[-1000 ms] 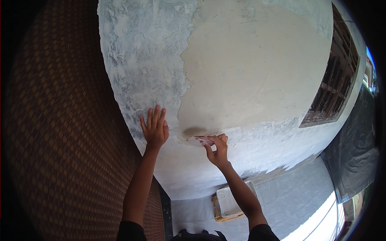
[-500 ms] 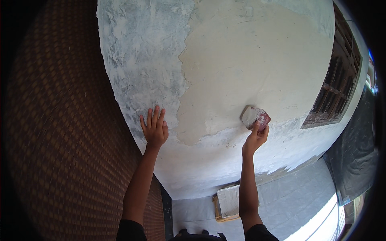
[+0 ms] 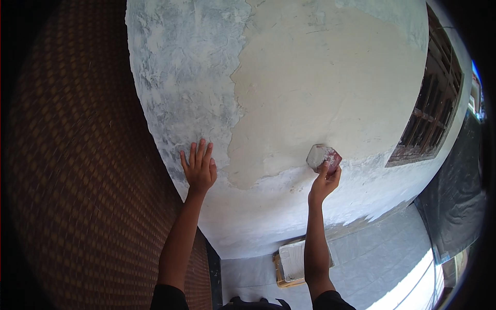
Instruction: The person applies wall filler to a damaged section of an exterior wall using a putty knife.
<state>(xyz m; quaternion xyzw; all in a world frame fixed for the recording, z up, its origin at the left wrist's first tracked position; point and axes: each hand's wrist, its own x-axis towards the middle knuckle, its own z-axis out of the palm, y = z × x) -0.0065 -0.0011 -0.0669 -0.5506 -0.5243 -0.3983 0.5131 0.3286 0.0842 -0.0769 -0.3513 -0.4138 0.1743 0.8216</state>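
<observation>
My left hand [image 3: 201, 168] lies flat on the grey-white, patchy part of the wall [image 3: 186, 77], fingers spread, with nothing in it. In my right hand [image 3: 324, 184] is a flat, angular red putty spreader [image 3: 328, 162], gripped between thumb and fingers. Pale putty coats much of its face. The spreader is at the wall by the lower edge of a smooth cream putty layer [image 3: 325, 93]; whether its edge touches the wall I cannot tell. Below the cream layer the wall is whiter and rougher.
A woven brown wall panel [image 3: 93, 155] meets the wall on the left. At right is a dark barred window [image 3: 429, 113], with a black sheet [image 3: 449, 191] below it. On the grey sheet-covered floor [image 3: 372, 258] stands a container of white putty [image 3: 293, 259], partly behind my right forearm.
My right hand and the putty spreader have shifted slightly left and down along the wall. My left hand stays flat in nearly the same place.
</observation>
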